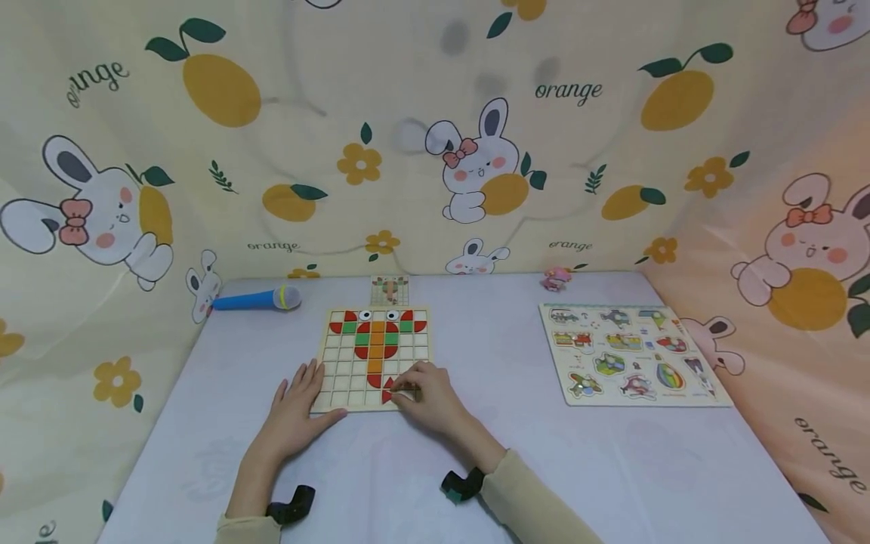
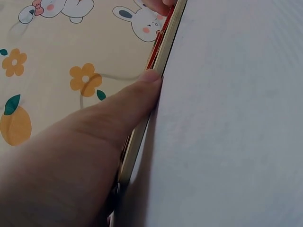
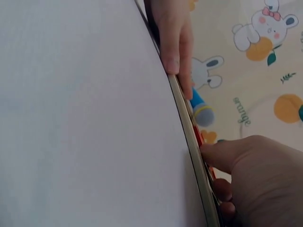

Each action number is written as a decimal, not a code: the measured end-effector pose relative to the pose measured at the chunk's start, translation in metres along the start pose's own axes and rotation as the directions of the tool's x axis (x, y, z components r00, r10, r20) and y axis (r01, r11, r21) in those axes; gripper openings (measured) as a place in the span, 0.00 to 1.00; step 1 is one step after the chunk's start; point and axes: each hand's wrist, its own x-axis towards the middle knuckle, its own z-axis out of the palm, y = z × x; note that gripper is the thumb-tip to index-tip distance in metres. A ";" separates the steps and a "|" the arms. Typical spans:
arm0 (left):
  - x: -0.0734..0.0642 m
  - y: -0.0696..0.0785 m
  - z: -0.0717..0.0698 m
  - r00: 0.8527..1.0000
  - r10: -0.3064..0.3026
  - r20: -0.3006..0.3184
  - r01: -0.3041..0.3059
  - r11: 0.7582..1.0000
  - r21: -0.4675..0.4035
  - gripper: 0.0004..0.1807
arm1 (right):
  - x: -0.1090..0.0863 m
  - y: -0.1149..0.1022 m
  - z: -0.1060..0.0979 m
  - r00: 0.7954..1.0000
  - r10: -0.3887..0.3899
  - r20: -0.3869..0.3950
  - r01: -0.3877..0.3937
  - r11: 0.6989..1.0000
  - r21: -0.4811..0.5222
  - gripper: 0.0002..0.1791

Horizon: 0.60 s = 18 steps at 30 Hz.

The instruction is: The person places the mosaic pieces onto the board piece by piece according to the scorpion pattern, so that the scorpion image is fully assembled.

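Note:
A square wooden grid board [image 1: 340,378] lies on the table with red, green, orange and eye-marked tiles set in its cells. My left hand [image 1: 294,412] rests on its lower left corner, fingers spread and thumb [image 2: 137,94] along the near edge. At the bottom of the tile figure my right hand [image 1: 431,397] bends its fingers and pinches a red triangular tile [image 1: 387,396] at the board. In the right wrist view, the right thumb [image 3: 218,153] is beside red tiles; the fingertips are partly hidden.
A small pattern card [image 1: 390,290] lies behind the board. A blue toy microphone [image 1: 248,301] is at the back left, a pink figurine [image 1: 556,279] at the back right. A vehicle puzzle board [image 1: 639,355] lies on the right. Printed cloth hangs behind.

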 end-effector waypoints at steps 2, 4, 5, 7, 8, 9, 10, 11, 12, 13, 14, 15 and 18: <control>0.000 -0.001 0.000 1.000 -0.002 -0.001 0.002 1.000 0.007 0.62 | 0.001 -0.002 0.001 1.000 -0.001 -0.010 0.001 1.000 0.001 0.03; 0.000 -0.001 0.000 1.000 -0.002 -0.001 0.002 1.000 0.011 0.62 | 0.001 -0.003 0.002 1.000 -0.004 -0.020 0.004 1.000 0.002 0.03; -0.001 -0.001 0.000 1.000 -0.002 0.000 0.002 1.000 0.014 0.62 | 0.001 -0.003 0.002 1.000 -0.008 -0.026 0.008 1.000 0.001 0.03; -0.001 -0.001 0.000 1.000 0.001 -0.002 -0.001 1.000 0.015 0.62 | 0.001 -0.003 0.003 0.999 -0.008 -0.033 0.008 1.000 -0.002 0.03; -0.001 -0.001 -0.001 1.000 0.003 -0.002 -0.003 1.000 0.014 0.62 | 0.001 -0.002 0.003 0.999 -0.009 -0.038 0.009 1.000 -0.003 0.02; -0.002 0.000 -0.001 1.000 0.005 -0.002 -0.005 1.000 0.012 0.62 | 0.001 -0.002 0.003 0.999 -0.009 -0.041 0.008 1.000 -0.005 0.02; -0.002 0.000 -0.001 1.000 0.008 -0.005 -0.008 1.000 0.012 0.62 | 0.001 -0.002 0.003 0.999 -0.007 -0.042 0.007 1.000 -0.006 0.02; -0.002 0.000 -0.001 1.000 0.011 -0.006 -0.010 1.000 0.011 0.62 | 0.001 -0.002 0.003 0.999 -0.005 -0.044 0.005 1.000 -0.007 0.02; -0.002 0.000 -0.001 1.000 0.012 -0.008 -0.012 1.000 0.010 0.62 | 0.001 -0.002 0.003 0.999 -0.003 -0.042 0.003 1.000 -0.006 0.02; -0.002 0.000 -0.001 1.000 0.013 -0.009 -0.013 1.000 0.010 0.62 | 0.001 -0.002 0.003 0.999 -0.003 -0.042 0.003 1.000 -0.004 0.02; -0.002 0.000 0.000 1.000 0.013 -0.008 -0.013 1.000 0.010 0.62 | 0.000 -0.001 0.003 0.999 0.004 -0.038 -0.004 1.000 0.003 0.02; -0.002 0.000 0.000 1.000 0.012 -0.009 -0.012 1.000 0.008 0.62 | 0.000 -0.002 0.001 0.999 0.010 -0.032 -0.009 1.000 0.022 0.01; -0.002 0.002 0.000 1.000 0.013 -0.010 -0.013 1.000 0.011 0.62 | 0.000 0.001 -0.009 1.000 0.024 -0.019 -0.022 0.995 0.101 0.03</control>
